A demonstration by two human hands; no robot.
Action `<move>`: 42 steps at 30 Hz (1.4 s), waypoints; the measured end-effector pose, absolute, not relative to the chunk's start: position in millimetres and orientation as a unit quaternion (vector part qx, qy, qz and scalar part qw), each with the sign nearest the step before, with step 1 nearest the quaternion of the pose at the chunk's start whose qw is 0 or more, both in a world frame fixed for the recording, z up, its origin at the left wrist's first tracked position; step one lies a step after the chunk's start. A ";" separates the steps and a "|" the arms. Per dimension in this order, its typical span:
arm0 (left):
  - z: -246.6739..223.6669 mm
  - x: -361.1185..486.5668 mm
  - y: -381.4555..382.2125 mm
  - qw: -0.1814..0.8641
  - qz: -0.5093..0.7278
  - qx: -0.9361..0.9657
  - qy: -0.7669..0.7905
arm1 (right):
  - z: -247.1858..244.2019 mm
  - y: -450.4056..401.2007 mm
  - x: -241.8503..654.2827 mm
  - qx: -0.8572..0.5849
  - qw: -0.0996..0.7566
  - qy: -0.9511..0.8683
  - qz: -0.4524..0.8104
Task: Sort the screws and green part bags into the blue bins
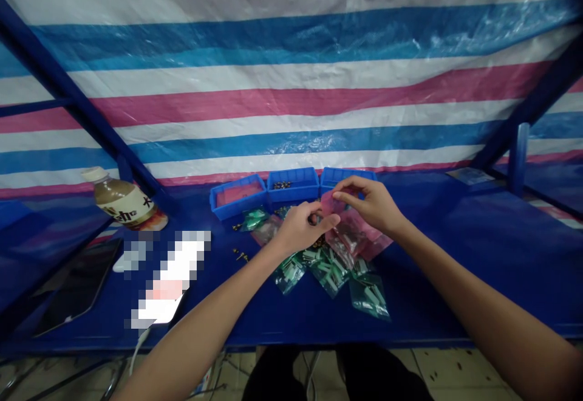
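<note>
A small pink plastic bag (331, 205) is pinched at its upper edge between the thumb and fingers of my right hand (374, 204). My left hand (301, 226) is beside it, fingers curled and thumb pointing at the bag; what those fingers hold is hidden. Beneath both hands lie several clear bags of pale sticks (331, 274), looking greenish, and more pink bags (371, 240). A few brass-coloured screws (241, 256) lie loose to the left. Another small clear bag (255, 219) rests near the left bin.
Three blue bins stand in a row behind: one with pink bags (237, 193), one with small metal parts (282, 186), and a right bin (348, 174) partly hidden. On the left are a bottle (130, 203), a phone (173, 279) with a cable and a dark tablet (79, 285).
</note>
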State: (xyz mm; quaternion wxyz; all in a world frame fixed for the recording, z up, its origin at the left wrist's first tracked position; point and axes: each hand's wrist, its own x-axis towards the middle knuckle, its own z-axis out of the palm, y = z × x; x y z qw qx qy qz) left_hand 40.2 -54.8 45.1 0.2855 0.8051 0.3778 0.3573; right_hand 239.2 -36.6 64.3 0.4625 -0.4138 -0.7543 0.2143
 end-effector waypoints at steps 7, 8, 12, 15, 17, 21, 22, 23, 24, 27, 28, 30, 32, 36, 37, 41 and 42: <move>40.6 37.4 -49.2 0.264 0.375 0.786 0.415 | 60.9 -35.5 238.4 -0.443 0.606 -0.643 0.151; 39.1 36.5 -47.4 0.280 0.395 0.768 0.419 | 62.4 -36.2 238.2 -0.445 0.615 -0.634 0.149; 35.6 29.7 -37.9 0.339 0.479 0.670 0.454 | 66.3 -36.9 237.5 -0.437 0.630 -0.609 0.204; 39.2 24.6 -32.6 0.393 0.514 0.612 0.456 | 62.7 -33.5 237.3 -0.437 0.618 -0.598 0.263; 43.5 23.3 -32.0 0.412 0.503 0.604 0.462 | 59.0 -31.6 236.2 -0.447 0.595 -0.595 0.303; 47.8 25.7 -35.6 0.457 0.458 0.624 0.438 | 55.5 -34.6 231.6 -0.441 0.517 -0.587 0.439; 47.4 26.6 -36.5 0.469 0.454 0.628 0.424 | 55.6 -36.2 230.5 -0.438 0.497 -0.588 0.465; 46.7 27.3 -37.2 0.478 0.453 0.631 0.411 | 55.7 -37.7 229.8 -0.437 0.481 -0.591 0.477; 45.8 27.7 -37.5 0.485 0.453 0.632 0.400 | 55.9 -38.9 229.4 -0.439 0.469 -0.598 0.479; 44.6 26.8 -36.6 0.492 0.459 0.635 0.380 | 56.2 -39.6 229.8 -0.445 0.457 -0.614 0.465; 45.0 25.9 -36.0 0.489 0.464 0.636 0.376 | 56.3 -39.1 230.1 -0.445 0.456 -0.614 0.465; 46.5 24.3 -34.6 0.480 0.476 0.636 0.371 | 57.1 -38.3 230.6 -0.443 0.459 -0.615 0.465; 47.9 23.5 -33.7 0.468 0.489 0.639 0.365 | 58.3 -38.2 230.7 -0.432 0.464 -0.624 0.457; 47.0 25.3 -34.0 0.451 0.508 0.634 0.370 | 59.5 -40.3 229.9 -0.412 0.452 -0.641 0.465; 46.4 26.0 -34.3 0.462 0.508 0.618 0.382 | 59.4 -40.8 229.6 -0.413 0.451 -0.639 0.466; 45.8 26.8 -34.0 0.548 0.501 0.481 0.467 | 60.0 -41.7 227.6 -0.408 0.460 -0.592 0.521; 46.1 26.5 -33.5 0.562 0.495 0.449 0.487 | 60.6 -41.9 227.0 -0.401 0.456 -0.573 0.550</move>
